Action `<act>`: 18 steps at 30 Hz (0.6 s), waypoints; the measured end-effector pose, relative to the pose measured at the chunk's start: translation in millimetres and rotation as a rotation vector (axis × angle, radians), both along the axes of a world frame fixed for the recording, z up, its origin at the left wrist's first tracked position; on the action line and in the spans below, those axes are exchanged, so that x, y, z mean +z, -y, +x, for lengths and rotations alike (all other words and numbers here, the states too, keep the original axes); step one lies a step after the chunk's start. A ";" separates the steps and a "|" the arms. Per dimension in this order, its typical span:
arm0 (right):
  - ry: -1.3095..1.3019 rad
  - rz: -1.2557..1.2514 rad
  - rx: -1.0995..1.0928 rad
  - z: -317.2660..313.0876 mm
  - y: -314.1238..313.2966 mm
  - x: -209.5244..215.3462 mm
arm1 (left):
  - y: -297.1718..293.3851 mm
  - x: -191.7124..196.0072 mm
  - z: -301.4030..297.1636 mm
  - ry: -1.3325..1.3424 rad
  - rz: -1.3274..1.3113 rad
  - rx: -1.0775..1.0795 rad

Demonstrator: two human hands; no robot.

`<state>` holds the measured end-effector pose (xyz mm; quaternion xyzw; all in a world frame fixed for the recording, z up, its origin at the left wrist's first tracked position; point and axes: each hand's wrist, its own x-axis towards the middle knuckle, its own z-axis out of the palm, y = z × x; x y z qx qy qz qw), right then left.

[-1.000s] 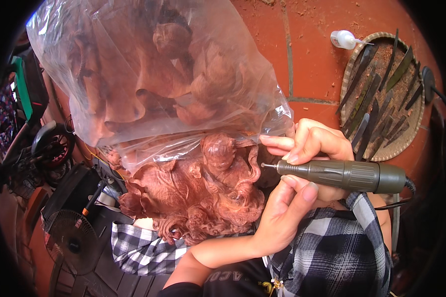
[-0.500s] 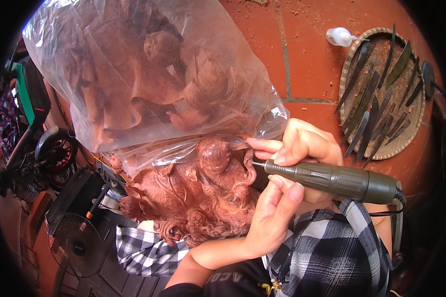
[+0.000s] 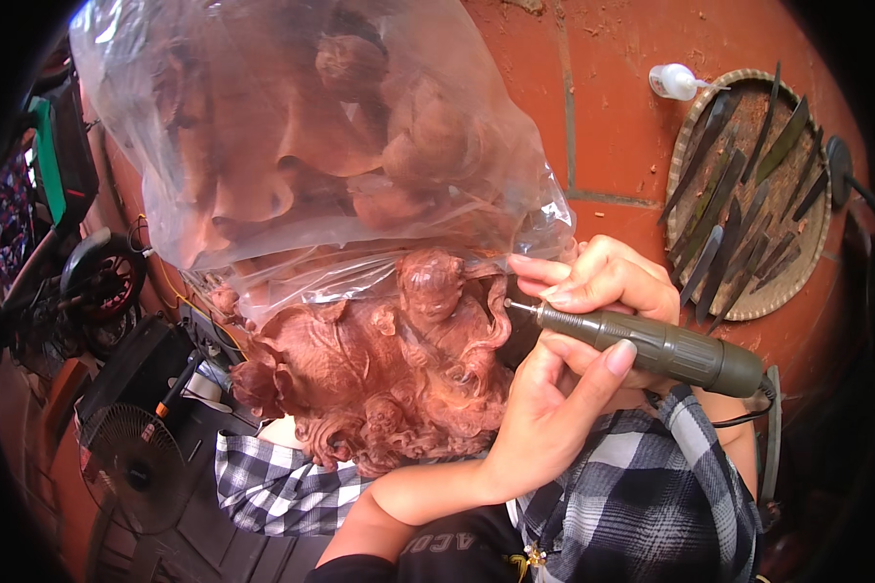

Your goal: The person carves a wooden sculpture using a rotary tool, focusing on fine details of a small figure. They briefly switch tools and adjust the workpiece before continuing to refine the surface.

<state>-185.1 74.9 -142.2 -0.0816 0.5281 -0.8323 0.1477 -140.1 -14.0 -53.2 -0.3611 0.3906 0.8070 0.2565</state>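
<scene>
My right hand (image 3: 617, 282) is wrapped round the olive-green handpiece of a rotary carving tool (image 3: 671, 350), a finger stretched toward the carving. From below, my left hand (image 3: 544, 408) presses its thumb and fingers against the same handpiece. The thin metal bit (image 3: 521, 306) points left, its tip close beside a curling ribbon-like edge of the carving; contact is hard to tell. The reddish-brown wood carving (image 3: 350, 360) shows a small figure with a round head (image 3: 432, 287) and dense curled relief. Its upper part lies under a clear plastic bag (image 3: 360, 214).
A round woven tray (image 3: 749, 301) of dark chisels or blades stands at right on red floor tiles (image 3: 617, 136). Beside it lies a white squeeze bottle (image 3: 673, 82). A fan (image 3: 138, 471) and a wheel (image 3: 105, 282) are at left. Plaid cloth (image 3: 622, 486) covers my lap.
The handpiece has drawn slightly back to the right, leaving more of the bit showing. My left hand has slid right, its thumb now farther along the tool. The view has shifted a little.
</scene>
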 end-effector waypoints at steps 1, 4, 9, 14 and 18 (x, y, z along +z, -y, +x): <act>-0.019 -0.004 -0.006 -0.2 -1.0 0.1 | 5.9 -3.7 4.0 -0.017 -0.026 -0.118; -0.010 -0.077 -0.007 1.0 0.8 0.5 | 2.8 -2.7 3.4 -0.060 -0.133 -0.165; 0.063 -0.157 -0.021 6.8 6.3 -4.9 | 1.7 -9.4 5.1 -0.128 -0.209 -0.145; 0.097 -0.208 0.030 9.9 8.8 -12.1 | 0.6 -9.6 9.2 -0.063 -0.177 -0.055; 0.160 -0.230 0.022 11.2 9.4 -11.8 | -0.2 -10.1 7.5 -0.111 -0.249 -0.091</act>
